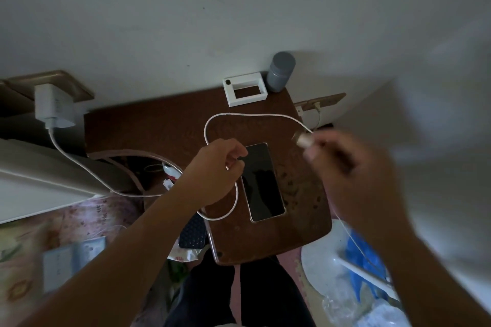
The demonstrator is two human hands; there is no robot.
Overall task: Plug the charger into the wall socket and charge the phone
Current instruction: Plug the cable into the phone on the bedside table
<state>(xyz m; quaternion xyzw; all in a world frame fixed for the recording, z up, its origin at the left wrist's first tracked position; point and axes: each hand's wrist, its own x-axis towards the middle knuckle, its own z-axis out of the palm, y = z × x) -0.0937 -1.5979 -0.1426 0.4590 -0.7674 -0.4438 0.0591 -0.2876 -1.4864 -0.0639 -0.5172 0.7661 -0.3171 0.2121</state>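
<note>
Far left: white charger (54, 107) seated in a gold-framed wall socket (53, 85) on the wall, beside the tabletop's left edge. White cable (79, 164) drops from the charger's underside, sags past the left edge of the tabletop, then runs toward the hands.

Dark wooden tabletop (148, 127), rounded corners. Left hand (215, 170) sits over the middle of it, grip clenched on the cable; below the hand the cable loops out and back near the front-left edge. From the top of the fist, the cable arcs up across the tabletop and over toward the right edge.

Phone (263, 180) lies flat, screen dark and facing up, near the tabletop's centre, just right of the left hand, with the knuckles overlapping its upper-left corner.

Back edge: white rectangular frame-like holder (244, 89) against the wall; grey cylindrical container (280, 71) at the back-right corner.

Right hand (353, 175) is motion-blurred, raised over the right edge, with its grip pinching the cable's plug end (304, 140). The connector tip itself is too blurred to read. A second wall socket (318, 103) shows beyond the right edge.
</note>
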